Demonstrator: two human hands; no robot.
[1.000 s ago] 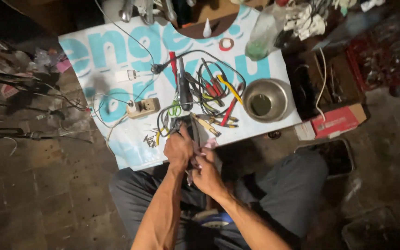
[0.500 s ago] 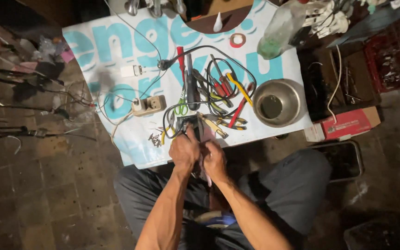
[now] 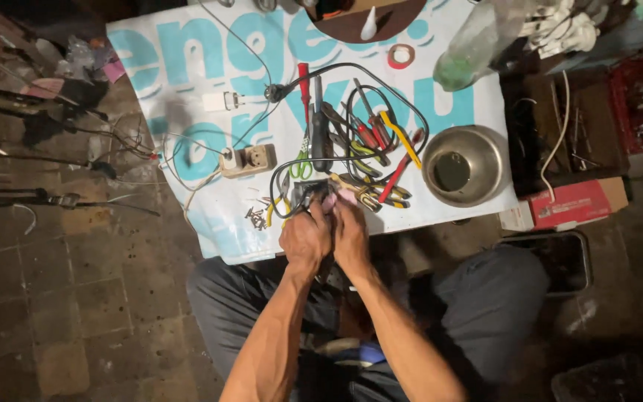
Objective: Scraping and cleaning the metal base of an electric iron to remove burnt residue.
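Observation:
My left hand [image 3: 305, 237] and my right hand [image 3: 351, 232] are pressed together over the near edge of a white and light-blue printed sheet [image 3: 187, 89] spread on the floor. Both grip one small dark part [image 3: 312, 193] with black wires running off it; my fingers hide most of it. Just beyond my fingertips lies a heap of hand tools [image 3: 366, 149]: screwdrivers and pliers with red and yellow handles, wound through with a black cable. A few small screws [image 3: 254, 217] lie left of my left hand.
A steel bowl [image 3: 464, 165] stands on the sheet at the right. A beige socket block [image 3: 247, 159] with a white cord lies left of the tools. A tape roll [image 3: 400, 55] and a clear bottle [image 3: 470, 45] sit farther back. A red box [image 3: 574, 202] lies at the right.
The camera has shifted, so the sheet sits higher in view. My two hands have stayed joined on the dark part, reaching a little farther onto the sheet toward the tools.

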